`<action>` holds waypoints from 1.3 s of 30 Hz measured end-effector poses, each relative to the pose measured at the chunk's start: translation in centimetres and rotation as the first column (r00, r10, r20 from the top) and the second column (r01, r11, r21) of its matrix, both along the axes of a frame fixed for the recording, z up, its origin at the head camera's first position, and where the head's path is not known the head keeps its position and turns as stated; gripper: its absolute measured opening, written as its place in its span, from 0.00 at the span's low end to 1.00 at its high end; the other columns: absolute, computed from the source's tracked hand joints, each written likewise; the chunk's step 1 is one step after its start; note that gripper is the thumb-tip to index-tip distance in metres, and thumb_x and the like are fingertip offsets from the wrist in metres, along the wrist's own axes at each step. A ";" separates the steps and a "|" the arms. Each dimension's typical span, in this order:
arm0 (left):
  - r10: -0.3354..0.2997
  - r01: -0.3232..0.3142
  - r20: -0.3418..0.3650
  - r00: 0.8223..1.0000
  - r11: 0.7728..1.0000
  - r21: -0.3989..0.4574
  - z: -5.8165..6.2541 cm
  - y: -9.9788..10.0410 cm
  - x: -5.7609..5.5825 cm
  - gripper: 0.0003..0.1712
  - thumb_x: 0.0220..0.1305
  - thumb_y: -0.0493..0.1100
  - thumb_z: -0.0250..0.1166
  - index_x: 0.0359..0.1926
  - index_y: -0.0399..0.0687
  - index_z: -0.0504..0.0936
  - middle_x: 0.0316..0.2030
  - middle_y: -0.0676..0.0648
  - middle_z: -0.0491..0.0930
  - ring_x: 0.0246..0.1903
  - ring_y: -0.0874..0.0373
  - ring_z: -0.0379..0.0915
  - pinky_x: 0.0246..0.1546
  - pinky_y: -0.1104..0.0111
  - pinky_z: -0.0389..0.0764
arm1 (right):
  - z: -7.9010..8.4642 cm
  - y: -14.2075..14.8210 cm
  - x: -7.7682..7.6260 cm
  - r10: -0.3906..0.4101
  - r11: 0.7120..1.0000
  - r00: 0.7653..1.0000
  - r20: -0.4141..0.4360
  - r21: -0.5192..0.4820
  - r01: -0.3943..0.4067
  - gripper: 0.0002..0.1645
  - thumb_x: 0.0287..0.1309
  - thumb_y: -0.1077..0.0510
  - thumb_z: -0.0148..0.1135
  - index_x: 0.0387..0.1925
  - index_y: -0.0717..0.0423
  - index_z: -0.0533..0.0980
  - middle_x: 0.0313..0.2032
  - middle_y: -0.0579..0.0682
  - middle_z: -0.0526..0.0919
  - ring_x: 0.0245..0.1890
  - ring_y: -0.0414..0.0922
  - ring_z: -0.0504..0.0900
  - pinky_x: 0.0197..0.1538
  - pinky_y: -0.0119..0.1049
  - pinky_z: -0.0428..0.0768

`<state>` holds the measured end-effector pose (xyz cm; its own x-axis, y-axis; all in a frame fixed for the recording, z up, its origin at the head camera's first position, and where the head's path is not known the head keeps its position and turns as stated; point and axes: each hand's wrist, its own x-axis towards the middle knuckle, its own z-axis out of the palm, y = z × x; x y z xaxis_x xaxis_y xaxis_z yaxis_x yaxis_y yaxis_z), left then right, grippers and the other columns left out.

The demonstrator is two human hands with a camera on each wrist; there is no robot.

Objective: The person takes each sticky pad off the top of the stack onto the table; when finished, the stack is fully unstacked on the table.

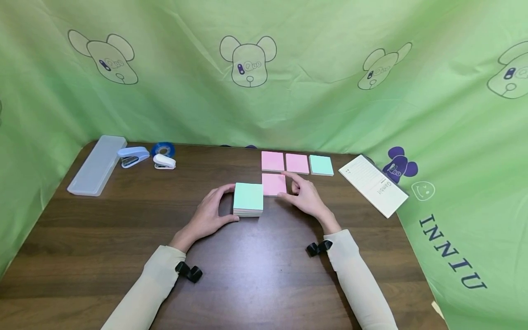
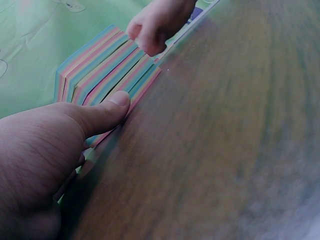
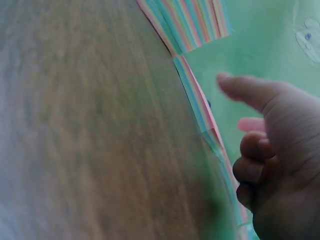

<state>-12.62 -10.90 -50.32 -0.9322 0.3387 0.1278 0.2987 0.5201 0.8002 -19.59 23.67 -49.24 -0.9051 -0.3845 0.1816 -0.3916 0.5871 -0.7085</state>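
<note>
A tall stack of sticky note pads, mint green on top, stands mid-table. My left hand grips it from the left, thumb along the near side and index finger at the far side. In the left wrist view the stack shows striped pastel layers under the thumb. A single pink sticky note pad lies just right of the stack. Over its right edge hovers my right hand, thumb and index finger extended, the other fingers curled in. The right wrist view shows that thumb apart from the pads.
Behind lie two pink pads and a mint pad in a row. A notebook is at right. At back left are a translucent case, blue stapler, white stapler and blue tape. Green curtain borders the table.
</note>
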 end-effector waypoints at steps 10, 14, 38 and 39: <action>-0.001 0.001 -0.010 1.000 1.000 0.000 0.0 0.0 0.0 0.54 0.61 0.43 0.87 0.82 0.47 0.67 0.76 0.45 0.75 0.77 0.44 0.65 0.79 0.43 0.63 | 2.7 -2.0 1.4 -0.005 0.999 0.999 0.039 -0.040 0.007 0.37 0.70 0.56 0.78 0.77 0.49 0.77 0.23 0.41 0.60 0.25 0.37 0.57 0.38 0.40 0.63; -0.001 0.001 -0.008 1.000 1.000 0.001 0.0 0.0 0.0 0.54 0.61 0.43 0.87 0.82 0.47 0.67 0.75 0.44 0.75 0.77 0.44 0.65 0.79 0.43 0.63 | 3.2 -2.7 1.9 0.016 0.997 0.999 0.038 -0.071 -0.013 0.34 0.72 0.55 0.76 0.76 0.49 0.78 0.24 0.41 0.60 0.26 0.38 0.59 0.37 0.38 0.64; -0.003 0.003 -0.020 1.000 1.000 0.000 -0.1 0.0 0.0 0.54 0.62 0.43 0.86 0.82 0.46 0.67 0.76 0.43 0.75 0.77 0.43 0.64 0.78 0.42 0.63 | 2.8 -6.0 3.8 0.125 0.992 0.989 0.083 0.021 -0.127 0.52 0.53 0.47 0.89 0.77 0.49 0.75 0.28 0.39 0.60 0.30 0.37 0.58 0.41 0.36 0.62; -0.003 0.003 -0.019 1.000 1.000 -0.001 -0.1 0.0 0.0 0.54 0.62 0.43 0.86 0.82 0.46 0.67 0.76 0.43 0.75 0.77 0.43 0.64 0.78 0.42 0.63 | 2.8 -5.9 3.8 0.129 0.991 0.988 0.081 0.016 -0.130 0.51 0.53 0.47 0.89 0.76 0.49 0.76 0.27 0.39 0.59 0.30 0.36 0.58 0.41 0.37 0.62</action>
